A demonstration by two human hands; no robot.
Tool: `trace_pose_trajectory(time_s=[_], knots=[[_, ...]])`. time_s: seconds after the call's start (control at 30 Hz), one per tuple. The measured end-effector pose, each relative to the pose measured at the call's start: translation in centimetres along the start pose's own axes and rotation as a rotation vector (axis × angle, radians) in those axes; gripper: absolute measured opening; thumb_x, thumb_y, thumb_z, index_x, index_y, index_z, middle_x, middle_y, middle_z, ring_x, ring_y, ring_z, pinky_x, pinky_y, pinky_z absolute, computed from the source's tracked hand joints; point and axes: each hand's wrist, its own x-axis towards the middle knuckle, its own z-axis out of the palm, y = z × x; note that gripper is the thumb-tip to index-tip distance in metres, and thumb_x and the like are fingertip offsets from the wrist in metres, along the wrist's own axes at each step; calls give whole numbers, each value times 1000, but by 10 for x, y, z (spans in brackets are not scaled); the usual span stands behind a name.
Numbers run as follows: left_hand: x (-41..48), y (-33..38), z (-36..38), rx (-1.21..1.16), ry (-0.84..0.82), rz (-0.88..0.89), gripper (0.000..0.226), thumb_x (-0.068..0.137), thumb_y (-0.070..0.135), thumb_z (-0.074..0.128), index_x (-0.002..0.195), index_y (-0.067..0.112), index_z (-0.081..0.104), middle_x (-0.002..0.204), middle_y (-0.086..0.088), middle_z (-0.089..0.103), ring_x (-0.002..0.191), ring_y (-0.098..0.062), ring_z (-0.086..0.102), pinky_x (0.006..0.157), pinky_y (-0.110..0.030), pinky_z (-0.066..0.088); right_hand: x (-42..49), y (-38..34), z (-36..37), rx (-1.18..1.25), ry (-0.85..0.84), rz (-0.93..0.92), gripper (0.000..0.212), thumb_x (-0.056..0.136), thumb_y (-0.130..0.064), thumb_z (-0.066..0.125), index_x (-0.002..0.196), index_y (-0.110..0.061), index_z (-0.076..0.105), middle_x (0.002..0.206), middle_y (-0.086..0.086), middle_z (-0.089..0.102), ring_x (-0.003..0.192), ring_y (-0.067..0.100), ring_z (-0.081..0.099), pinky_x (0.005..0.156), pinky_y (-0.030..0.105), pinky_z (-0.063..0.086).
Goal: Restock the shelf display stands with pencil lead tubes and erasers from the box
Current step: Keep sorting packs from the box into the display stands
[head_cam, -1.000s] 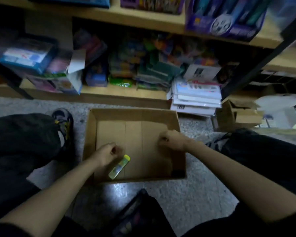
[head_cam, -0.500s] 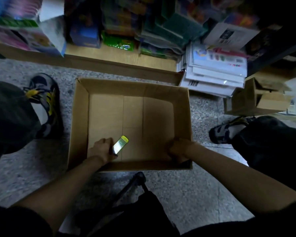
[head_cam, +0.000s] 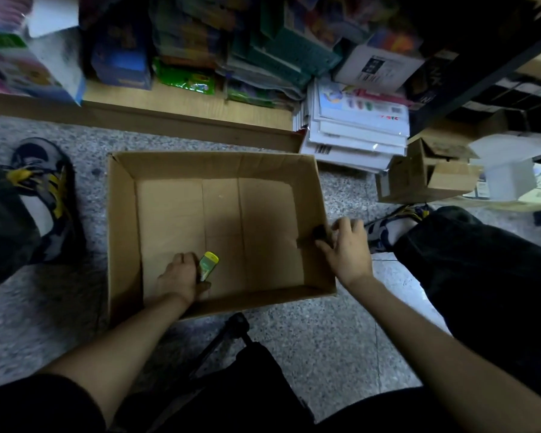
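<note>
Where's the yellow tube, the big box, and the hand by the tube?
pencil lead tube point(head_cam: 209, 264): head view, on its yellow-green body.
cardboard box point(head_cam: 123, 232): head view, on its left inner wall.
left hand point(head_cam: 178, 276): head view, on its back.

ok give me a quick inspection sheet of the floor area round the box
surface: speckled stone floor, dim light
job's things: open cardboard box on the floor; one yellow-capped lead tube inside
clutter: small carton and a stack of flat packs to the right
hands: left hand grips the lead tube; right hand at the box's right wall, small dark thing by its fingertips, grip unclear
cables: nothing seen
surroundings: low wooden shelf packed with stationery
</note>
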Motion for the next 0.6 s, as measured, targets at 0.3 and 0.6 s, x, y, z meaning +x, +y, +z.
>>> trace_pose_trajectory(time_s=[0.3, 0.6], knots=[[1, 5, -1, -181, -2, 57, 46, 83, 26, 68, 116, 8, 42, 116, -16, 53, 108, -32, 53, 86, -38, 45, -6, -9, 16, 118, 129, 207, 49, 82, -30, 70, 117, -2, 49, 118, 19, 47, 106, 35, 47, 85, 42, 42], [14, 32, -20, -690, 4, 26, 37, 85, 13, 65, 101, 10, 33, 92, -21, 59, 74, -32, 58, 58, -32, 43, 60, -56, 30, 308, 28, -17, 14, 92, -14, 50, 103, -6, 52, 105, 13, 54, 96, 29, 53, 76, 35, 42]])
